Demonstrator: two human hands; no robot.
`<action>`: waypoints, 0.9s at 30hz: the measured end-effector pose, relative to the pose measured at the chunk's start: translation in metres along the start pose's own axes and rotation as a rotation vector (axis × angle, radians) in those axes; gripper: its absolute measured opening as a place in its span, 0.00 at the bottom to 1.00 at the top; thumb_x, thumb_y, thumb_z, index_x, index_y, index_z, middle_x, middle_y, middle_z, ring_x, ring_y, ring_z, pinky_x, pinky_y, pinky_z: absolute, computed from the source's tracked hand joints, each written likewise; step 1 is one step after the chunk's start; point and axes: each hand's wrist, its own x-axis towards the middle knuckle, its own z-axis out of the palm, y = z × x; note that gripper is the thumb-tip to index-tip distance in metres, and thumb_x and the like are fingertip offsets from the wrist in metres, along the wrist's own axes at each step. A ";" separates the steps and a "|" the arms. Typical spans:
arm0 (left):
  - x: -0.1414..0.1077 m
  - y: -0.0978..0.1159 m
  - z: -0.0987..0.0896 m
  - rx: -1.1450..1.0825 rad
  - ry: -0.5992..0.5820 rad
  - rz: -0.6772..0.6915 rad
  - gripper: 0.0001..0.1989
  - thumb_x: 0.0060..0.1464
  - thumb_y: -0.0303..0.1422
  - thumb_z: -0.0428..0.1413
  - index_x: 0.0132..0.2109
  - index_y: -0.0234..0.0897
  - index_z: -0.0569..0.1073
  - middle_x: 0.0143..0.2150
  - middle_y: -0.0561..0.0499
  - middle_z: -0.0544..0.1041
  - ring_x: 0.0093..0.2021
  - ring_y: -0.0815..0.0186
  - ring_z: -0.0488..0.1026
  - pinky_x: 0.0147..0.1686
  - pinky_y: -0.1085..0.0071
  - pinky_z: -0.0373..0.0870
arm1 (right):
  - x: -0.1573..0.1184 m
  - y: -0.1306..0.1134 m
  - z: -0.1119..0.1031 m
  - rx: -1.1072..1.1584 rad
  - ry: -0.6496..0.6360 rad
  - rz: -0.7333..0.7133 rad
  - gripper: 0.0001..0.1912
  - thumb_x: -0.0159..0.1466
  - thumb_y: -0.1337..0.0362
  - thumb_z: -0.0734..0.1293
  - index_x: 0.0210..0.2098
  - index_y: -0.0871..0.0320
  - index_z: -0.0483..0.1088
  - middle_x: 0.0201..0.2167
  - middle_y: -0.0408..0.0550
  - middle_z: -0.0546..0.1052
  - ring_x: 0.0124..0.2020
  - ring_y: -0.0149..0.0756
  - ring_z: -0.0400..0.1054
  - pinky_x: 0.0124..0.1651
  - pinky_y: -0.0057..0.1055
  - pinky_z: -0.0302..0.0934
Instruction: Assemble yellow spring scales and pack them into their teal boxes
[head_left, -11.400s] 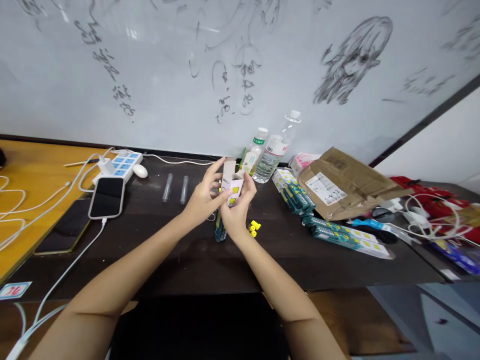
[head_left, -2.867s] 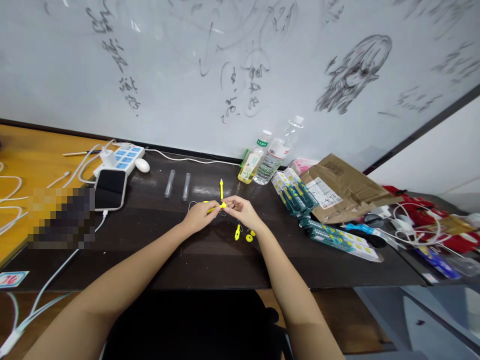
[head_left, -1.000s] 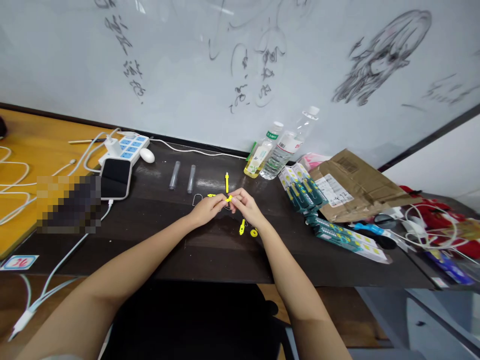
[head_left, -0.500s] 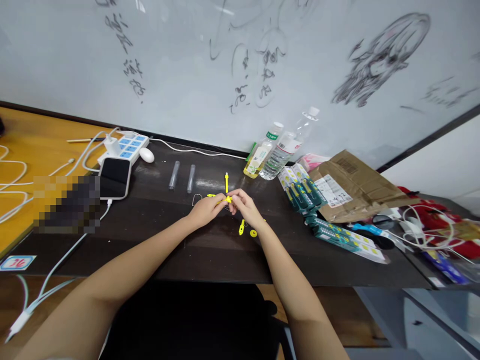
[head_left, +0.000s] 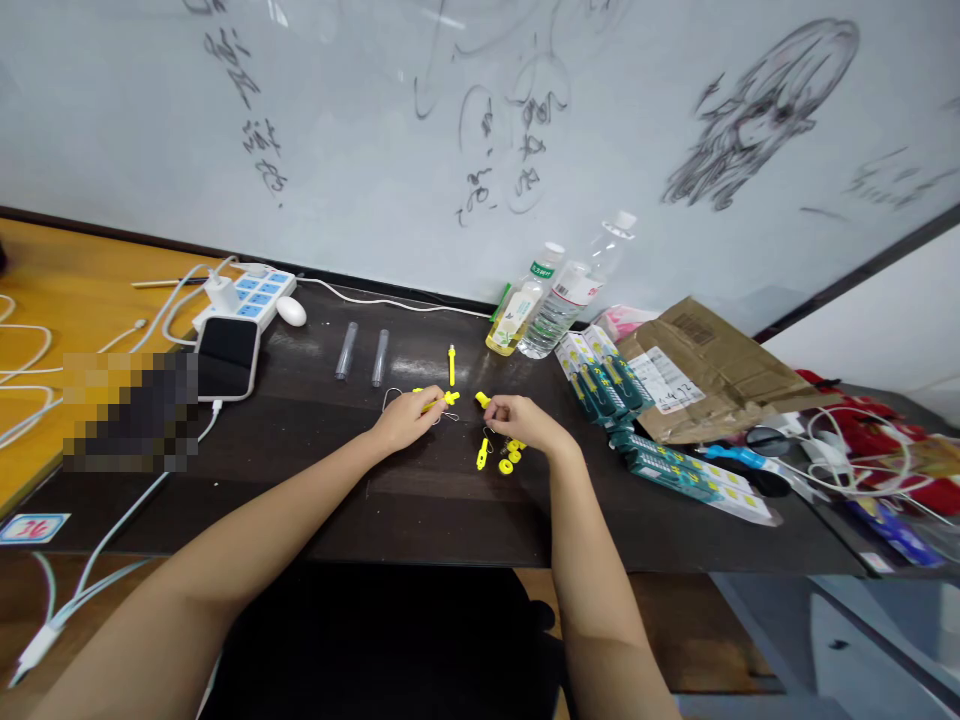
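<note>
My left hand [head_left: 407, 420] is closed on a slim yellow plastic part [head_left: 451, 398], whose knobbed end sticks out past the fingertips. Opposite it, my right hand [head_left: 521, 420] pinches a short yellow plastic piece [head_left: 481, 400] with a dark end. A gap separates the two parts. Just beyond the hands lies a yellow rod [head_left: 452, 366] with a metallic tip. Below my right hand are a flat yellow part [head_left: 482, 457] with a wire loop and several small yellow rings [head_left: 506, 466]. Thin bent wire [head_left: 390, 396] shows beside my left hand.
Two clear tubes [head_left: 346, 352] lie behind my left hand. Bottles [head_left: 517, 318] stand against the whiteboard. Green boxes [head_left: 596, 380] and a brown parcel [head_left: 697, 365] are on the right. At left are a phone [head_left: 227, 357], a power strip [head_left: 262, 297] and cables.
My hands, together before, are now apart. The right one has moved right with the short yellow piece, while the left stays with the slim part. More yellow rings have come into sight.
</note>
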 end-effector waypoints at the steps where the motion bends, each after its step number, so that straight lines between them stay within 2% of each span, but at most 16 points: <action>1: 0.000 0.000 0.000 0.001 0.000 0.000 0.13 0.61 0.39 0.44 0.37 0.38 0.69 0.30 0.52 0.74 0.30 0.66 0.70 0.33 0.71 0.60 | -0.002 -0.003 0.000 -0.020 -0.030 0.010 0.03 0.56 0.65 0.64 0.28 0.58 0.70 0.20 0.39 0.69 0.22 0.28 0.62 0.27 0.25 0.51; 5: 0.000 -0.002 0.000 -0.002 0.000 0.000 0.12 0.61 0.38 0.45 0.36 0.38 0.70 0.30 0.52 0.74 0.31 0.66 0.71 0.34 0.71 0.61 | -0.006 -0.014 0.004 -0.229 0.004 0.136 0.03 0.56 0.67 0.65 0.25 0.57 0.69 0.23 0.43 0.72 0.25 0.30 0.63 0.26 0.26 0.47; 7: 0.000 -0.002 0.001 -0.025 0.007 0.012 0.12 0.61 0.38 0.45 0.36 0.38 0.70 0.30 0.52 0.74 0.32 0.66 0.71 0.35 0.71 0.62 | -0.006 -0.016 0.006 -0.320 0.031 0.164 0.04 0.55 0.70 0.64 0.29 0.56 0.69 0.27 0.44 0.73 0.27 0.31 0.64 0.27 0.26 0.46; 9: 0.001 -0.002 0.002 -0.098 0.006 0.000 0.12 0.60 0.38 0.46 0.35 0.37 0.70 0.28 0.53 0.72 0.29 0.68 0.69 0.33 0.72 0.62 | -0.006 -0.016 0.007 -0.362 0.022 0.122 0.12 0.54 0.74 0.63 0.35 0.54 0.69 0.32 0.44 0.73 0.29 0.31 0.65 0.27 0.25 0.46; 12: 0.004 -0.001 0.003 -0.400 -0.057 -0.144 0.13 0.61 0.40 0.45 0.35 0.36 0.68 0.19 0.57 0.65 0.18 0.73 0.62 0.24 0.75 0.60 | -0.007 -0.017 0.008 -0.374 -0.003 0.061 0.16 0.53 0.76 0.62 0.38 0.54 0.68 0.39 0.46 0.70 0.32 0.31 0.66 0.28 0.25 0.48; 15: 0.008 -0.001 0.001 -0.775 -0.112 -0.288 0.14 0.61 0.42 0.45 0.37 0.36 0.65 0.17 0.59 0.65 0.14 0.75 0.60 0.19 0.76 0.62 | -0.007 -0.019 0.007 -0.351 0.041 0.068 0.13 0.54 0.76 0.61 0.36 0.55 0.69 0.39 0.47 0.69 0.33 0.32 0.65 0.28 0.26 0.48; 17: 0.010 -0.001 -0.001 -0.907 -0.125 -0.325 0.14 0.60 0.44 0.47 0.38 0.36 0.64 0.19 0.57 0.68 0.16 0.74 0.64 0.20 0.76 0.65 | -0.005 -0.023 0.008 -0.263 0.140 0.029 0.09 0.58 0.73 0.61 0.35 0.56 0.68 0.37 0.46 0.69 0.33 0.33 0.65 0.30 0.27 0.50; 19: 0.010 0.000 -0.002 -0.939 -0.158 -0.333 0.16 0.59 0.46 0.49 0.38 0.36 0.65 0.20 0.56 0.70 0.16 0.73 0.67 0.19 0.77 0.66 | -0.001 -0.028 0.012 -0.068 0.241 -0.065 0.07 0.63 0.66 0.61 0.40 0.55 0.68 0.35 0.45 0.70 0.32 0.32 0.64 0.32 0.28 0.53; 20: 0.009 0.000 -0.002 -0.932 -0.184 -0.326 0.17 0.58 0.47 0.50 0.38 0.36 0.65 0.20 0.56 0.71 0.16 0.73 0.68 0.18 0.77 0.66 | 0.001 -0.031 0.016 0.055 0.270 -0.120 0.09 0.65 0.63 0.60 0.44 0.54 0.66 0.34 0.45 0.70 0.30 0.32 0.63 0.32 0.28 0.55; 23: 0.007 0.002 -0.002 -0.872 -0.284 -0.283 0.20 0.56 0.50 0.51 0.39 0.35 0.66 0.19 0.56 0.71 0.15 0.73 0.68 0.17 0.79 0.65 | 0.007 -0.038 0.030 0.400 0.245 -0.238 0.16 0.66 0.56 0.59 0.52 0.53 0.62 0.32 0.43 0.69 0.27 0.30 0.62 0.31 0.28 0.58; 27: 0.005 0.004 -0.002 -0.778 -0.393 -0.271 0.21 0.56 0.51 0.51 0.39 0.35 0.67 0.17 0.55 0.71 0.13 0.73 0.66 0.14 0.80 0.60 | 0.012 -0.041 0.045 0.622 0.137 -0.254 0.12 0.63 0.55 0.63 0.43 0.54 0.63 0.27 0.39 0.67 0.25 0.28 0.60 0.27 0.26 0.58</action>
